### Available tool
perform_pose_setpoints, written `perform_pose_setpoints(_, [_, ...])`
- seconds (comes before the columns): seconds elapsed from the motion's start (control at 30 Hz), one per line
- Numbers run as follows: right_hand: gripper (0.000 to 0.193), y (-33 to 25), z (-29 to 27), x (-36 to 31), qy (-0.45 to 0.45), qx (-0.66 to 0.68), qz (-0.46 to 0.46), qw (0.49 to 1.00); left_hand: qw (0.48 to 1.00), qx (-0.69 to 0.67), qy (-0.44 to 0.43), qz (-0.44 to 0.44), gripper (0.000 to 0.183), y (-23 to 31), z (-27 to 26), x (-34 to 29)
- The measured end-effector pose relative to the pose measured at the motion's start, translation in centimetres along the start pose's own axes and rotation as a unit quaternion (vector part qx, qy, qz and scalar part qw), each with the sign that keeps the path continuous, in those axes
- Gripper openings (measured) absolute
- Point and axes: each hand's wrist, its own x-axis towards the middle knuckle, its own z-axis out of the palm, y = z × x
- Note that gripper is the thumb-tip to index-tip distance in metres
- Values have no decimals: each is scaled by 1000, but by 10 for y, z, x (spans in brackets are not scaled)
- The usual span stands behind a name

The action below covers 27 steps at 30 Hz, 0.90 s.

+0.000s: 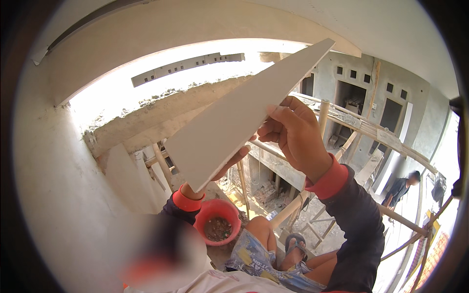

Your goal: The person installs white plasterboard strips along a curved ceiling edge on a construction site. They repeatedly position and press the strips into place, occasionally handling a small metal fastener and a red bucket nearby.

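Note:
A long, pale grey plasterboard strip (pixel 244 110) is raised in front of me, slanting from lower left to upper right. My right hand (pixel 293 134) is closed on its right edge, the thumb on the face and the fingers curled at the edge. From below, my left hand (pixel 233 165) supports the strip; its fingers show along the lower edge while the board hides most of the palm. Just below the left wrist stands a red bucket (pixel 218 222) with a dark, lumpy mix at its bottom.
Bamboo poles (pixel 342 151) form scaffolding to the right, above a lower level with rubble (pixel 273 198). A person (pixel 401 189) stands down there at far right. A plastered wall (pixel 63 185) is close on my left, and a broken masonry ledge (pixel 156 105) runs ahead.

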Motion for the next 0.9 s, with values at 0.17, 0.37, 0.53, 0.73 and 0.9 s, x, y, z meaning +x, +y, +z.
perform_pose_setpoints(0.17, [28,4,34,18,-30,9,14,999,955,148,59,249,96,17,-8,32])
perform_pose_setpoints(0.37, [42,2,56,34,-72,11,6,997,926,141,103,336,100,50,-22,50])
perform_pose_setpoints(0.53, [40,1,51,41,-13,8,26,1000,919,196,86,331,96,66,-26,44])
perform_pose_setpoints(0.73, [59,13,31,53,-41,0,52,998,783,519,37,341,56,70,-13,32])
perform_pose_setpoints(0.9, [54,28,14,58,-40,36,34,998,742,578,23,339,54,43,9,33])
